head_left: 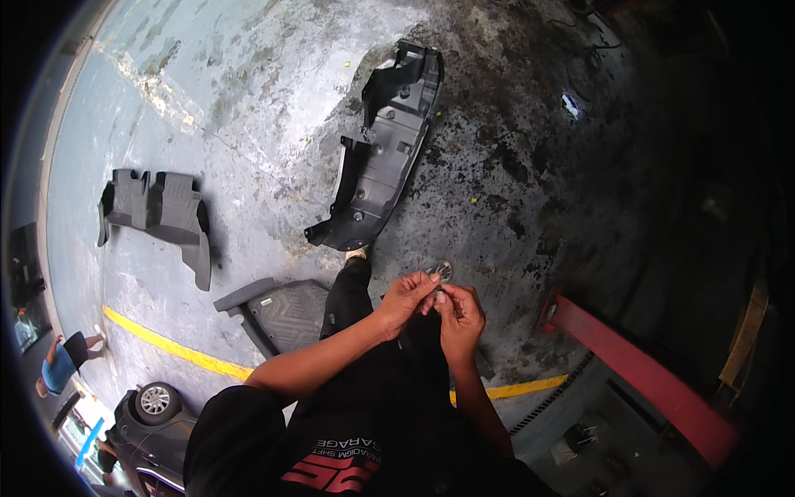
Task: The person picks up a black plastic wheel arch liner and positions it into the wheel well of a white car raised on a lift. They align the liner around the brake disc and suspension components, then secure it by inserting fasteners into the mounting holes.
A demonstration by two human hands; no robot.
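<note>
On the left, a grey mat [179,205] is lying on the floor [265,219]. Near the middle, the left hand [404,300] is pinching a small greyish piece [445,268], fingers almost closed; just right, the right hand [461,321] is resting curled fingers against it, whether gripping I can't tell.

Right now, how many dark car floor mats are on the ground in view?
2: one floor mat at the far left, the other floor mat beside the person's left leg. More may be hidden behind the body.
</note>
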